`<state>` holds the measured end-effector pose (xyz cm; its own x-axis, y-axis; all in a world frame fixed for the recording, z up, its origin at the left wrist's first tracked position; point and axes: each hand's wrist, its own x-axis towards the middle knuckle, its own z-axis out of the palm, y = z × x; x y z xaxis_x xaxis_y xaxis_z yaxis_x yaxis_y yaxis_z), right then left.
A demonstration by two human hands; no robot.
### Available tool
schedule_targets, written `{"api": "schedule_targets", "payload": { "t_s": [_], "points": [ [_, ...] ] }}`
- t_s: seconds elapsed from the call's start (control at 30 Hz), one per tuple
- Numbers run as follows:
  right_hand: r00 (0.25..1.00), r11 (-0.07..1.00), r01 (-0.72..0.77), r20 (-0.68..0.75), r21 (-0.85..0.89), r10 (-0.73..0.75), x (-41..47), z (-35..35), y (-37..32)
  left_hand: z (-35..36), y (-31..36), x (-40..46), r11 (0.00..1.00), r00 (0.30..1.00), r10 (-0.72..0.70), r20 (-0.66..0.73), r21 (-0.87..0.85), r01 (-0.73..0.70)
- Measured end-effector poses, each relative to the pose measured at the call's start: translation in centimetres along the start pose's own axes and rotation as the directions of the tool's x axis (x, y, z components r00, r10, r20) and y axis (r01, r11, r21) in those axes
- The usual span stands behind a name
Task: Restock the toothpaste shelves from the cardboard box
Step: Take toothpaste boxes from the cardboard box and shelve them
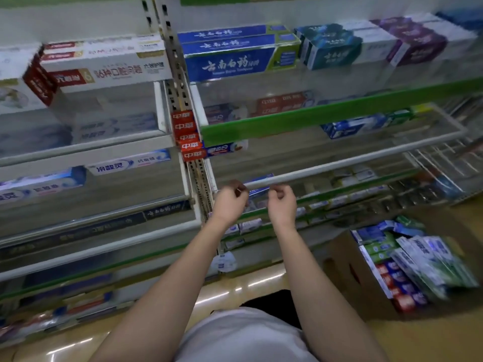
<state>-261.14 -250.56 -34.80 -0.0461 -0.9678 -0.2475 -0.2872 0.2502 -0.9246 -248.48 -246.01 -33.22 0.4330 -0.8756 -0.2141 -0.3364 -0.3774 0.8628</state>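
Brown matt cardboard box (347,267) at 4 o'clock, glossy printed card toothpaste cartons (418,259) inside, clear glossy plastic shelf fronts (326,152), white-painted metal slotted upright (172,56), green smooth shelf edge strip (313,120), polished yellowish floor (235,286) with reflections

Around the green shelf edge strip (313,118): above it lie royal-blue toothpaste cartons (230,62) with white script and a green end, then teal-and-white cartons (337,48), then purple-and-white cartons (418,40). Left of it stand red box ends (187,135) with white characters. Below right, the brown cardboard box (347,270) holds white, green, blue and red packs (413,259).
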Motion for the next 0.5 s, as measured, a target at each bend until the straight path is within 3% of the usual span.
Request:
{"api": "schedule_targets", "payload": {
  "t_s": [0.27, 0.5],
  "points": [
    [0.986, 0.985, -0.167, -0.002, 0.043, 0.167, 2.5, -6.2, 4.8, 7.4, 1.7, -0.2, 0.996, 0.991, 0.039, 0.125, 0.078, -0.049],
    [0.966, 0.970, -0.237, -0.097, 0.042, 0.241, 5.2, -18.3, 8.9, 19.3, 5.9, -1.3, 0.996, 0.980, 0.045, 0.194, 0.072, -0.060]
  ]
}}
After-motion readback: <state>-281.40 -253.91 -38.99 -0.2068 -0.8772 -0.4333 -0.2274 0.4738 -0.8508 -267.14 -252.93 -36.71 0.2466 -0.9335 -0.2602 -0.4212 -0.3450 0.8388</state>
